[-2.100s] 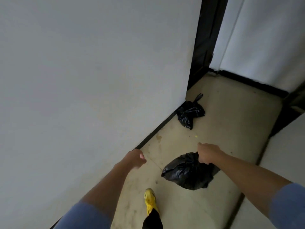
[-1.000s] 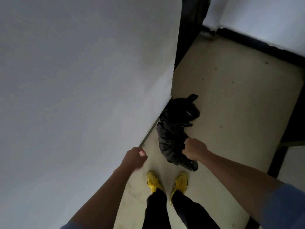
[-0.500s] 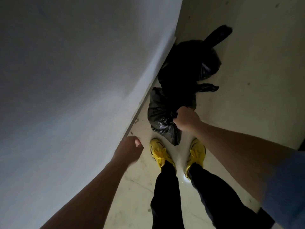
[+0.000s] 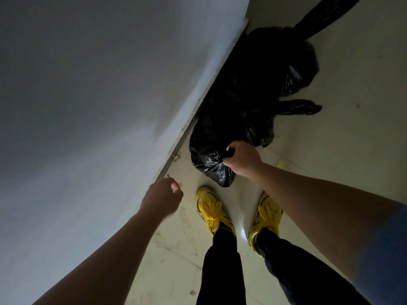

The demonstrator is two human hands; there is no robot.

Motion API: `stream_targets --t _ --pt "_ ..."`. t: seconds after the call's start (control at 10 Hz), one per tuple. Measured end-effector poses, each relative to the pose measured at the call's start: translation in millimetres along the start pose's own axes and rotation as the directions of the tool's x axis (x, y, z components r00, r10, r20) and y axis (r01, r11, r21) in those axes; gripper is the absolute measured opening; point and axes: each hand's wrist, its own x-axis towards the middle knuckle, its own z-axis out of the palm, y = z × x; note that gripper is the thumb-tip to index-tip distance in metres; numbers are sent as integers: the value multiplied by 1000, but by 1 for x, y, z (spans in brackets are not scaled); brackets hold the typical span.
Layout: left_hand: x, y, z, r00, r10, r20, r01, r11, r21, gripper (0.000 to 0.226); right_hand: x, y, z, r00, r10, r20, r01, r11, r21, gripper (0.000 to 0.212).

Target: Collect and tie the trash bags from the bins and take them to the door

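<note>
Two tied black trash bags lie on the beige floor against the wall's foot. The nearer trash bag [image 4: 211,148] rests just ahead of my feet, and my right hand [image 4: 243,159] lies on its gathered neck with the fingers loosening but still touching the plastic. The farther trash bag [image 4: 275,69] sits behind it, its knotted tail pointing to the upper right. My left hand [image 4: 161,198] hangs curled into a loose fist beside the wall, holding nothing.
A white wall [image 4: 99,95] fills the left side, with a dark skirting strip [image 4: 182,139] along its base. My yellow shoes [image 4: 210,209] stand close behind the nearer bag. A small yellow scrap [image 4: 281,164] lies on the floor to the right.
I walked up to the bag by the wall and lowered the carried bag to the floor beside it. My right hand's grip has loosened on the neck.
</note>
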Motion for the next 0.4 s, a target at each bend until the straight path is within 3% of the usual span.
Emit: stream_targets --t 0.2,0.4 --pt "-71 42 -58 995 46 -86 -51 997 -58 18 -84 -17 -80 992 -112 -64 97 973 -209 46" --pt "-191 102 -135 971 103 -215 -140 976 -167 17 -198 -40 -183 986 -129 -102 100 962 -255 19"
